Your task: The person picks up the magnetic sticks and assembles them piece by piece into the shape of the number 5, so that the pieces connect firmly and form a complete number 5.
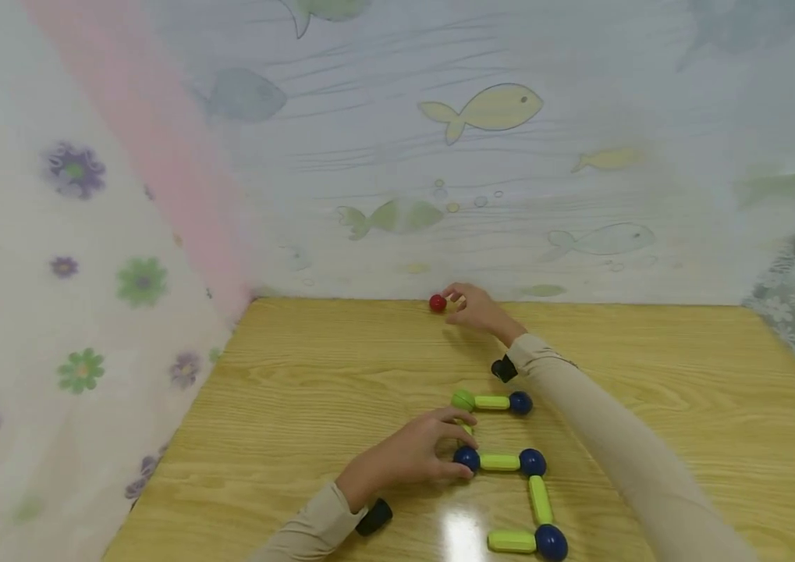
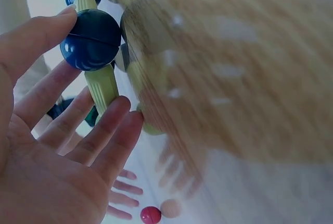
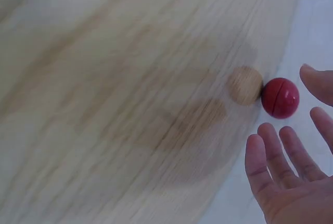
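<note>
A zigzag of yellow-green rods and balls lies on the wooden table. My left hand [image 1: 414, 449] is at its left side, thumb and fingers about a blue ball [image 1: 466, 459]. In the left wrist view the thumb touches this blue ball [image 2: 91, 40], the index finger lies on its other side, and the other fingertips are by a ribbed yellow-green rod [image 2: 102, 88]. At the table's far edge, my right hand [image 1: 480, 310] reaches beside a red ball [image 1: 438, 303]. The right wrist view shows its fingers spread, with a gap between them and the red ball [image 3: 280, 98].
A green ball [image 1: 463, 400] and another blue ball [image 1: 520, 403] end the upper rod. Nearer me, a loose-ended rod [image 1: 512, 542] joins a blue ball [image 1: 551, 542]. A fish-patterned wall [image 1: 369, 156] stands behind the table [image 1: 320, 367]; a flowered one [image 1: 109, 328] is at left.
</note>
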The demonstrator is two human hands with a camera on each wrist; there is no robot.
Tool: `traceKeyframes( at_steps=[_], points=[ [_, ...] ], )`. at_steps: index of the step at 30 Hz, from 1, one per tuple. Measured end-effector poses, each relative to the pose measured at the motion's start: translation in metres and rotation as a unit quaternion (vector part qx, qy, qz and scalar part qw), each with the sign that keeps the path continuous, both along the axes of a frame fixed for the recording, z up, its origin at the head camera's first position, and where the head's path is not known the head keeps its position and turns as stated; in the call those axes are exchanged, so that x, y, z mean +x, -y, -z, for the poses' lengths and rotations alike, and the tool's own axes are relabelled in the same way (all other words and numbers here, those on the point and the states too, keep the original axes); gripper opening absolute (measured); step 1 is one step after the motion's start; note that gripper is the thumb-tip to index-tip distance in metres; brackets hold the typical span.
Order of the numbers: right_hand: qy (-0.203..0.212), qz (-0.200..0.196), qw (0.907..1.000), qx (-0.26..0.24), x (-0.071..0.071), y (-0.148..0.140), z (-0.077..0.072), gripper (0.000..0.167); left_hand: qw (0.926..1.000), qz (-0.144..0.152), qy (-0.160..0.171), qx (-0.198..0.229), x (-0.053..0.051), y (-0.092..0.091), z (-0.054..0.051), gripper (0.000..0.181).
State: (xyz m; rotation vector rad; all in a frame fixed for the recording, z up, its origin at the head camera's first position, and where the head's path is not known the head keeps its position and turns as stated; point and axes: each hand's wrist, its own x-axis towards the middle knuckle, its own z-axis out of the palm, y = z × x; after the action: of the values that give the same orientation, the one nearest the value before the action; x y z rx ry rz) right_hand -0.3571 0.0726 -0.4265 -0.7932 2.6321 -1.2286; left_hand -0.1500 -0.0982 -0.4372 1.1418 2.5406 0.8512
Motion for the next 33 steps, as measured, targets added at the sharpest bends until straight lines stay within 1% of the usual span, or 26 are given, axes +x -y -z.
traceKeyframes(
  at_steps=[3, 4, 5, 7, 8, 10, 11, 13, 16, 20, 24, 27, 29, 33],
  points=[
    [-0.014, -0.017, 0.9998, 0.003, -0.018, 0.009, 0.008, 0.045, 1.0000, 0.001, -0.003, 0.002, 0.000, 0.000, 0.000, 0.035],
    [-0.041, -0.037, 0.9984, -0.008, -0.034, 0.009, 0.022, 0.044, 1.0000, 0.002, -0.003, 0.002, 0.001, 0.000, 0.000, 0.035],
    [-0.047, -0.043, 0.9980, 0.000, -0.039, 0.011, 0.024, 0.044, 1.0000, 0.002, -0.003, 0.002, 0.001, -0.001, 0.000, 0.035],
    [-0.048, -0.058, 0.9969, 0.022, -0.046, 0.015, 0.027, 0.043, 1.0000, 0.002, -0.001, 0.002, 0.001, -0.001, 0.000, 0.035],
    [-0.052, -0.064, 0.9961, 0.033, -0.047, 0.017, 0.027, 0.041, 1.0000, 0.001, 0.001, 0.002, 0.001, -0.001, 0.000, 0.035],
    [-0.053, -0.069, 0.9948, 0.054, -0.043, 0.023, 0.024, 0.034, 1.0000, -0.002, 0.001, 0.000, 0.001, -0.001, 0.000, 0.035],
    [-0.031, -0.055, 0.9948, 0.080, -0.030, 0.027, 0.011, 0.032, 1.0000, -0.004, 0.001, -0.001, 0.001, -0.001, 0.000, 0.035],
    [-0.023, -0.053, 0.9943, 0.090, -0.021, 0.030, 0.006, 0.028, 1.0000, -0.006, -0.001, -0.003, 0.000, 0.000, -0.001, 0.034],
    [-0.010, -0.039, 0.9950, 0.092, -0.008, 0.029, -0.002, 0.030, 1.0000, -0.001, 0.001, -0.001, 0.000, 0.000, -0.001, 0.034],
    [-0.007, -0.025, 0.9981, 0.056, 0.006, 0.020, -0.016, 0.031, 1.0000, 0.004, 0.004, -0.002, -0.001, -0.001, -0.001, 0.034],
    [-0.014, -0.026, 0.9993, 0.021, 0.017, 0.006, -0.029, 0.031, 0.9999, -0.003, 0.008, -0.006, 0.000, -0.001, 0.000, 0.034],
    [-0.014, -0.036, 0.9993, 0.001, 0.027, -0.006, -0.037, 0.032, 0.9999, -0.006, 0.014, -0.001, 0.000, -0.001, 0.001, 0.034],
    [-0.007, -0.043, 0.9989, -0.016, 0.036, -0.015, -0.044, 0.032, 0.9999, -0.004, 0.013, 0.002, 0.000, 0.000, 0.002, 0.034],
    [0.017, -0.069, 0.9956, -0.061, 0.061, -0.032, -0.061, 0.033, 0.9999, -0.003, 0.010, 0.010, 0.000, 0.001, 0.001, 0.034]
  ],
)
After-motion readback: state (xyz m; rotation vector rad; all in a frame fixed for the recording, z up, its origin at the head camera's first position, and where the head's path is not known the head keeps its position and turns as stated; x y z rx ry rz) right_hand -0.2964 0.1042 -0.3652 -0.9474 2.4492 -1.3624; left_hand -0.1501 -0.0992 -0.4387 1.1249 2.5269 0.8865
